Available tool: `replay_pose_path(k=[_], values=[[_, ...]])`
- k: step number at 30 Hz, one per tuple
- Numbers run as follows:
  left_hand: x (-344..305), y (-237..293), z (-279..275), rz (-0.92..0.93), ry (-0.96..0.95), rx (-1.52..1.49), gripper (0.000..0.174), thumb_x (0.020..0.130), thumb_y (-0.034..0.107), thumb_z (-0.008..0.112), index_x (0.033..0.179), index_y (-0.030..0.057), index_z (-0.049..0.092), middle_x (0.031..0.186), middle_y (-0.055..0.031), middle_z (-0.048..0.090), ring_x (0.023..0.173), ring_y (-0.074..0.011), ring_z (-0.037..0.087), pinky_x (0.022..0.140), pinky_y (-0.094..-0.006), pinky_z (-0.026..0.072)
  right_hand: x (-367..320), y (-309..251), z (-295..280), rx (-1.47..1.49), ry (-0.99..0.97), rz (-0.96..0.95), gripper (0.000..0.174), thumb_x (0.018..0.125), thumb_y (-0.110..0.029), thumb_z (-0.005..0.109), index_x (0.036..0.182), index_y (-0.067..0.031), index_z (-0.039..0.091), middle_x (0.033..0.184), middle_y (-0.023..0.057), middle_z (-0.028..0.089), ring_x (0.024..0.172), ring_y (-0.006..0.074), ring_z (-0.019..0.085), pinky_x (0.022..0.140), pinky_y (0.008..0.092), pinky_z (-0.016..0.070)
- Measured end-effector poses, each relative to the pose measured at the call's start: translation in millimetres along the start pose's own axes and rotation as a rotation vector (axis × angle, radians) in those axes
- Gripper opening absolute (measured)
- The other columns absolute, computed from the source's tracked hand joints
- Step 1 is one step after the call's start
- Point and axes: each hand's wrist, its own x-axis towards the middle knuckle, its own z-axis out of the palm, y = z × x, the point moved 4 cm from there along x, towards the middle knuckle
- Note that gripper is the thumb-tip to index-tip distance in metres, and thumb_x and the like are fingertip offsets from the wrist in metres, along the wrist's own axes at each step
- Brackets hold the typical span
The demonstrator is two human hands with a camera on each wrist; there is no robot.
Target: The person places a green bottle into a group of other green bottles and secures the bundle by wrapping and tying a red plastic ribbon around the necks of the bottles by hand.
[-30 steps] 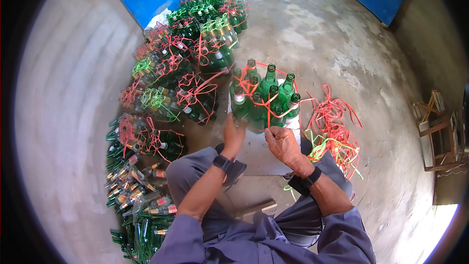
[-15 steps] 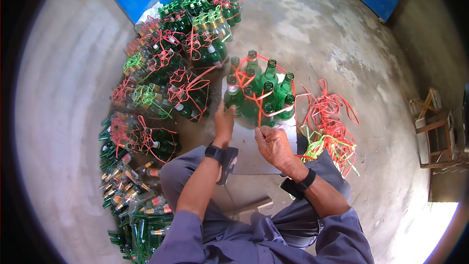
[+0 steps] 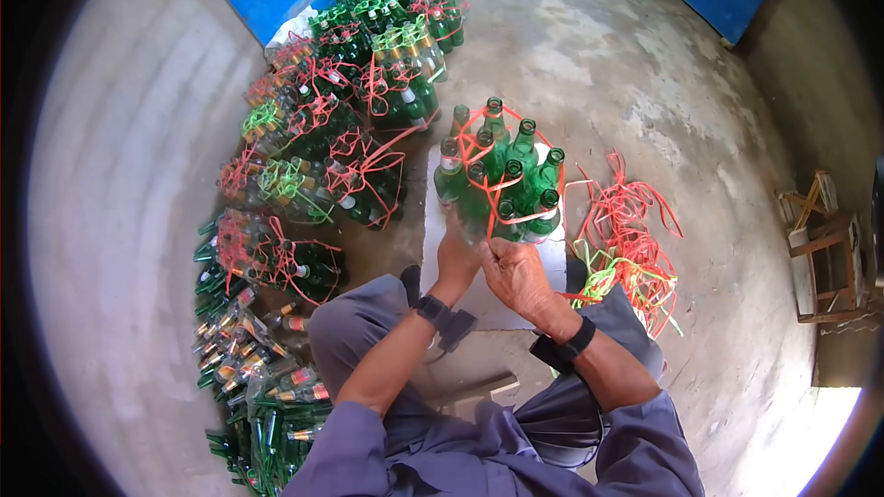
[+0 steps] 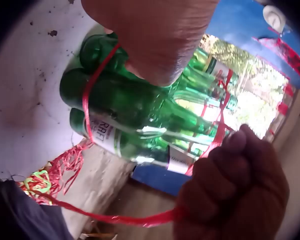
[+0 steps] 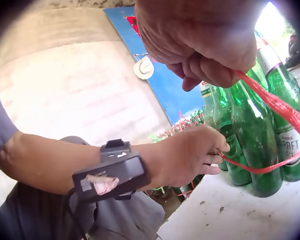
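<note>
Green glass bottles point(image 3: 516, 184) stand upright in a tight group on a white board point(image 3: 451, 290), with a red plastic strap point(image 3: 490, 212) laced around their necks. My right hand point(image 3: 520, 281) grips this strap in a fist in front of the group, and a length of it trails toward my right knee. Low on the bottles, another run of strap point(image 5: 262, 171) circles them. My left hand point(image 5: 187, 155) is at the near left side, its fingers on that lower run against the glass. In the left wrist view, my left palm covers part of the bottles.
Many strapped bottle bundles point(image 3: 368, 175) line the left side. Loose bottles point(image 3: 249, 350) lie nearer, beside my left knee. A tangle of red and green straps point(image 3: 631, 239) lies on the floor at right. A wooden stool point(image 3: 824, 258) stands by the right wall.
My left hand has moved from the left side of the bottles inward, close to my right hand. My right hand keeps its grip on the strap. The head view has shifted slightly.
</note>
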Motion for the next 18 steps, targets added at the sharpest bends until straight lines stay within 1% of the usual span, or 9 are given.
replay_pose_path(k=[2,4,6,8,11,13,14,16,18], values=[[3.5,-6.9,1.5,-0.04,-0.017,0.011,0.066,0.086,0.023,0.069,0.143,0.0019,0.042,0.119,-0.0226,0.069,0.107,-0.0425,0.067,0.086,-0.0465,0.0531,0.3,0.2,-1.4,0.0,-0.006,-0.002,0.033,0.096,-0.012,0.063,0.069,0.0029,0.052,0.06,0.0256,0.049,0.055,0.0456,0.051,0.05,0.0459,0.0405],[5.5,-25.7,0.6,-0.074,0.065,-0.036,0.054,0.086,0.021,0.069,0.134,0.0027,0.052,0.114,-0.0208,0.07,0.103,-0.0419,0.067,0.084,-0.0456,0.0529,0.5,0.0,-1.5,0.003,-0.012,0.014,0.032,0.096,-0.013,0.063,0.069,0.0026,0.054,0.06,0.0252,0.05,0.053,0.0436,0.052,0.05,0.0453,0.0406],[2.3,-34.0,0.1,-0.025,0.117,0.064,0.05,0.086,0.017,0.069,0.132,0.0028,0.054,0.112,-0.0195,0.069,0.102,-0.0407,0.066,0.086,-0.0448,0.0521,0.5,0.7,-0.9,0.007,-0.016,0.026,0.032,0.096,-0.013,0.064,0.069,0.0025,0.054,0.06,0.025,0.05,0.053,0.0426,0.052,0.05,0.0451,0.0408],[1.0,-19.6,-7.8,0.025,0.165,0.164,0.047,0.086,0.014,0.07,0.129,0.0028,0.056,0.109,-0.0181,0.069,0.102,-0.0395,0.064,0.088,-0.044,0.0513,0.2,1.3,-1.6,0.012,-0.018,0.04,0.032,0.096,-0.013,0.064,0.069,0.0024,0.054,0.06,0.0248,0.05,0.052,0.0417,0.052,0.05,0.0449,0.0411],[-0.1,12.7,-19.0,0.03,0.073,-0.036,0.045,0.083,0.007,0.07,0.126,0.0014,0.057,0.109,-0.0161,0.067,0.102,-0.0372,0.061,0.092,-0.0452,0.0489,2.4,-2.5,-6.9,0.012,-0.001,0.025,0.032,0.095,-0.013,0.064,0.069,0.0031,0.055,0.059,0.0248,0.049,0.05,0.0402,0.05,0.05,0.0444,0.0414],[0.2,46.9,-31.3,0.257,0.161,0.18,0.044,0.083,0.002,0.067,0.126,0.0002,0.058,0.118,-0.0173,0.065,0.109,-0.037,0.061,0.097,-0.046,0.0471,3.8,-6.6,-10.8,-0.008,-0.056,0.093,0.025,0.092,-0.011,0.062,0.072,0.0038,0.059,0.068,0.0302,0.057,0.068,0.0511,0.058,0.057,0.052,0.0468],[5.4,61.4,-38.6,0.26,0.163,0.178,0.044,0.083,0.002,0.067,0.126,0.0002,0.058,0.118,-0.0173,0.065,0.109,-0.037,0.061,0.097,-0.046,0.0471,4.4,-6.7,-11.9,-0.009,-0.054,0.089,0.025,0.092,-0.011,0.062,0.072,0.0038,0.059,0.068,0.0302,0.057,0.068,0.0511,0.058,0.057,0.052,0.0468],[19.1,97.8,-55.7,0.558,0.284,0.258,0.044,0.085,0.0,0.064,0.128,0.0013,0.058,0.127,-0.0186,0.064,0.114,-0.0382,0.06,0.101,-0.0464,0.0465,5.4,-7.3,-13.2,-0.015,-0.05,0.056,0.023,0.091,-0.009,0.062,0.072,0.0045,0.059,0.068,0.0298,0.058,0.067,0.0508,0.058,0.057,0.0513,0.0473],[35.6,113.1,-59.9,0.615,0.201,0.209,0.045,0.086,0.0,0.062,0.131,0.003,0.058,0.129,-0.0189,0.063,0.117,-0.0379,0.059,0.102,-0.0455,0.0467,6.1,-10.3,-14.3,-0.025,-0.054,0.054,0.023,0.09,-0.008,0.062,0.072,0.0048,0.059,0.067,0.0294,0.058,0.067,0.0502,0.059,0.057,0.0508,0.0478]])
